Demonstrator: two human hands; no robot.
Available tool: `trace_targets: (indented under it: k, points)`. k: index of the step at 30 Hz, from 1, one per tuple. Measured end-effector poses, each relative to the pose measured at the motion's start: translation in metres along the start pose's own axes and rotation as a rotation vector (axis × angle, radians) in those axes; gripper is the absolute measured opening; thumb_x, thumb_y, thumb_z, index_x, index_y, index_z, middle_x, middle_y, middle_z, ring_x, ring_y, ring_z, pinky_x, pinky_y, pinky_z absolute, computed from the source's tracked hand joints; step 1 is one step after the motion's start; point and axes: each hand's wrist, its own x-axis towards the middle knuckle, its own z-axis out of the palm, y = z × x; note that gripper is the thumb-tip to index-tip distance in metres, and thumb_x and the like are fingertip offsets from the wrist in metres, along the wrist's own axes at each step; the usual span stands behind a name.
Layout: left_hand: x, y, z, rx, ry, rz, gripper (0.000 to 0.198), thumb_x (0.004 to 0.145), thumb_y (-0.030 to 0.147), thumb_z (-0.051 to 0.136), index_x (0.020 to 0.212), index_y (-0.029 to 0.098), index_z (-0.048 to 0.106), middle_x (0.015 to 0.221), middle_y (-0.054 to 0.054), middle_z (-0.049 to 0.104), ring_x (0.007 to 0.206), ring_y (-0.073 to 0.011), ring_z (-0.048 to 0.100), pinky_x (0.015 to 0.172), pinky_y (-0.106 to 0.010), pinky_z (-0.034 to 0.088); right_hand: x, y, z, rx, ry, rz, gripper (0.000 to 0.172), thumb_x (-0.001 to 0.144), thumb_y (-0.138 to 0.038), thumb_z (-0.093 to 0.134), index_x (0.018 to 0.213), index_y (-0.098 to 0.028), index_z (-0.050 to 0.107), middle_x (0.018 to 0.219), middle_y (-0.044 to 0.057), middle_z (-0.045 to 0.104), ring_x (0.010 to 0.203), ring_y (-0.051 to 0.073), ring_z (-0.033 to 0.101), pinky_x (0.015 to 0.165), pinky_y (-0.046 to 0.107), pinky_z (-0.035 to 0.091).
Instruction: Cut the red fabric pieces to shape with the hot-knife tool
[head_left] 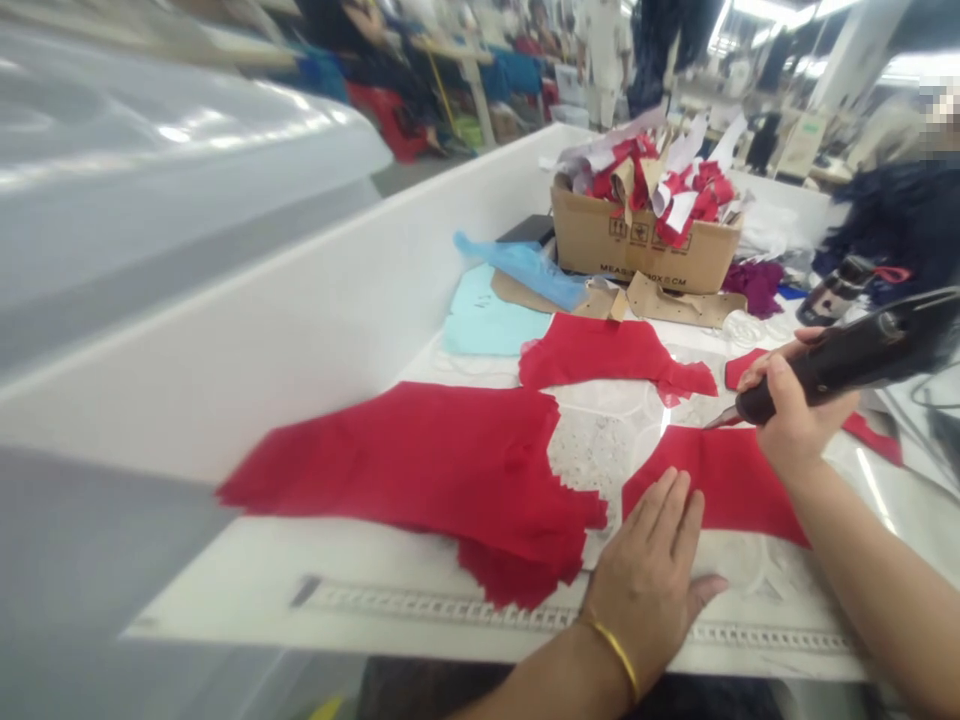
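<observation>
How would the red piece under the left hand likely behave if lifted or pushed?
The red piece looks like thin cloth lying flat, so it would probably droop when lifted. With the left hand partly resting on it, pushing might wrinkle it.

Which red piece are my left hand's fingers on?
The red piece with the black tool's tip at its far edge; your left hand rests its fingers only there.

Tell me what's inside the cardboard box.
Red scraps, white pieces and tan pieces heap above the rim of the cardboard box. Anything deeper is hidden by them and the box's walls.
</observation>
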Motion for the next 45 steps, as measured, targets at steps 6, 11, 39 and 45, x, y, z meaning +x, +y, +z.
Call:
trace_targets:
  k: [6, 11, 39, 45]
  points:
    - [-0.001, 0.0, -0.001, 0.032, -0.014, 0.001, 0.066, 0.108, 0.057, 0.035, 0.138, 0.003, 0.061, 0.144, -0.022, 0.06, 0.136, -0.0338, 0.056, 0.107, -0.044, 0.054, -0.002, 0.002, 0.0, -0.017, 0.02, -0.015, 0.031, 0.086, -0.03, 0.078, 0.107, -0.021, 0.057, 0.069, -0.006, 0.063, 0.053, 0.015, 0.065, 0.055, 0.031, 0.055]
    - [-0.001, 0.001, -0.002, 0.026, -0.02, 0.006, 0.066, 0.108, 0.057, 0.034, 0.139, 0.004, 0.06, 0.142, -0.022, 0.062, 0.137, -0.0337, 0.056, 0.107, -0.045, 0.055, -0.003, 0.0, 0.0, -0.008, 0.023, 0.003, 0.033, 0.086, -0.032, 0.077, 0.109, -0.021, 0.055, 0.068, -0.007, 0.063, 0.053, 0.016, 0.065, 0.057, 0.033, 0.055]
    - [0.006, -0.001, -0.008, 0.021, 0.076, 0.027, 0.058, 0.111, 0.048, 0.032, 0.132, 0.005, 0.063, 0.132, -0.019, 0.067, 0.127, -0.0312, 0.061, 0.105, -0.042, 0.055, 0.008, -0.001, -0.022, -0.123, 0.107, 0.012, 0.029, 0.081, -0.033, 0.075, 0.097, -0.021, 0.054, 0.061, -0.008, 0.061, 0.048, 0.015, 0.062, 0.052, 0.031, 0.054]
    - [0.005, 0.001, -0.008, 0.015, 0.103, -0.021, 0.055, 0.11, 0.046, 0.034, 0.138, 0.006, 0.058, 0.131, -0.018, 0.066, 0.126, -0.0318, 0.06, 0.106, -0.044, 0.053, 0.017, -0.004, -0.038, -0.155, 0.166, 0.002, 0.041, 0.076, -0.042, 0.082, 0.098, -0.021, 0.055, 0.062, -0.009, 0.058, 0.046, 0.015, 0.061, 0.051, 0.032, 0.054]
